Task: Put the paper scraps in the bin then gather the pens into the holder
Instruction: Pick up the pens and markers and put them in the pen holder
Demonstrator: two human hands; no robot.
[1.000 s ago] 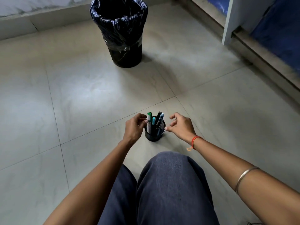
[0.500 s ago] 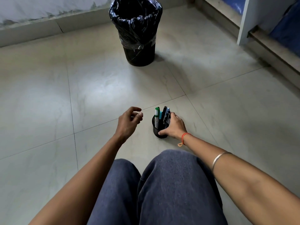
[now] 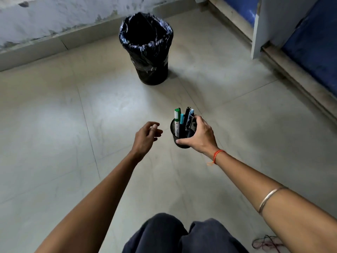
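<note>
Your right hand [image 3: 199,136] wraps its fingers around the black mesh holder [image 3: 179,137] of pens [image 3: 177,118]; your left hand [image 3: 145,136] hovers beside it, fingers loosely curled, empty.

The floor [image 3: 54,125] consists of large pale glossy tiles with thin grout lines. A bin [image 3: 151,70] lined with a black bag stands on it at the far centre. A tangle of dark cord or string [image 3: 268,242], possibly thread, lies at the near right. Whether the mesh holder [image 3: 175,133] rests on the floor cannot be determined.
</note>
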